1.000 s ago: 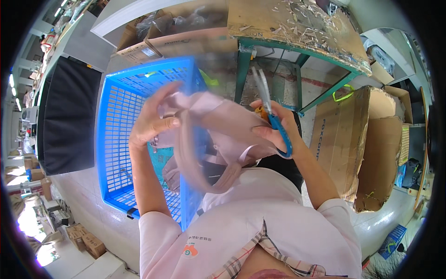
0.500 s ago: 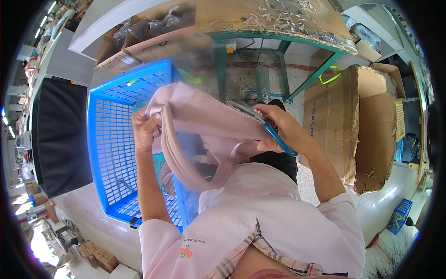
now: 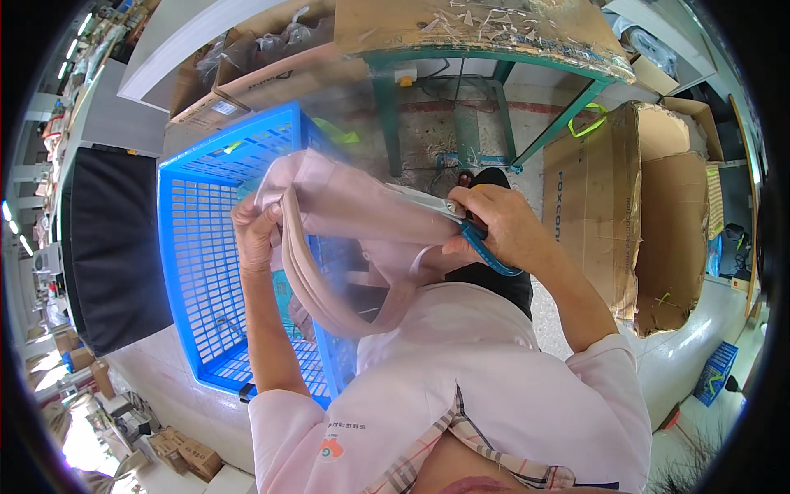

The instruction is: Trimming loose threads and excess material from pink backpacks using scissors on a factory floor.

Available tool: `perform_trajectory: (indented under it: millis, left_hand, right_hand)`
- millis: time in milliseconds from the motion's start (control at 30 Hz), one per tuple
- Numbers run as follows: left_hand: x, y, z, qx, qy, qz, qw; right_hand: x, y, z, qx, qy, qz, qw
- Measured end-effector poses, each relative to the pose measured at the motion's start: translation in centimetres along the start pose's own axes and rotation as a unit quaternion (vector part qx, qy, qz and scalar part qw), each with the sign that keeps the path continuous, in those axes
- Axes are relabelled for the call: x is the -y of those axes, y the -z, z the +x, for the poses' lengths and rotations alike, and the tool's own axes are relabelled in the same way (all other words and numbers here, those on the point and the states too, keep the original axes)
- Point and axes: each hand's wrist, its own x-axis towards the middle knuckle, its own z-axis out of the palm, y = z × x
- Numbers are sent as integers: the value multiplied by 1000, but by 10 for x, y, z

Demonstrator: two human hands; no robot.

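Observation:
A pale pink fabric bag [image 3: 350,202] with a padded, looping strap [image 3: 313,288] is stretched in front of my body. My left hand [image 3: 256,233] is closed on its left end, thumb over the fabric near the top of the strap. In my right hand [image 3: 504,222] is a pair of scissors [image 3: 484,247] with blue handles. Their metal blades point left and lie along the bag's far upper edge. Right-hand fingers hide part of the handles, and the right thumb is close to the fabric. Behind the bag, its lower side is partly hidden.
A blue plastic crate [image 3: 202,272] stands at my left, with some cloth inside. Ahead is a green-framed table [image 3: 494,62] littered with scraps. Open cardboard boxes [image 3: 592,214] stand on the right. A black padded panel [image 3: 115,247] is beyond the crate.
My right hand and the scissors have shifted slightly left, with the blades further along the bag's edge. The left hand keeps its hold, nearly unmoved.

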Motion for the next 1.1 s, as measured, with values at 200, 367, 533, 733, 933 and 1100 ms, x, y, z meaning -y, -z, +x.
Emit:
perform_trajectory:
  millis: [200,367,533,733,933,1100]
  left_hand:
    - [-6,5,0,13,3,17,1000]
    - [-43,-21,4,20,-41,135,990]
    - [-59,-38,1,67,-80,183,978]
    - [-66,-53,-7,67,-110,176,976]
    - [-65,-50,-9,74,-113,184,974]
    - [-65,-54,-11,64,-109,171,977]
  right_hand:
    - [6,2,-1,42,-64,116,990]
    - [6,17,10,20,-92,131,987]
    - [23,43,33,56,-52,8,997]
    - [35,57,39,77,-27,-41,996]
    - [38,60,35,63,-17,-57,996]
    - [35,60,29,43,2,-59,997]
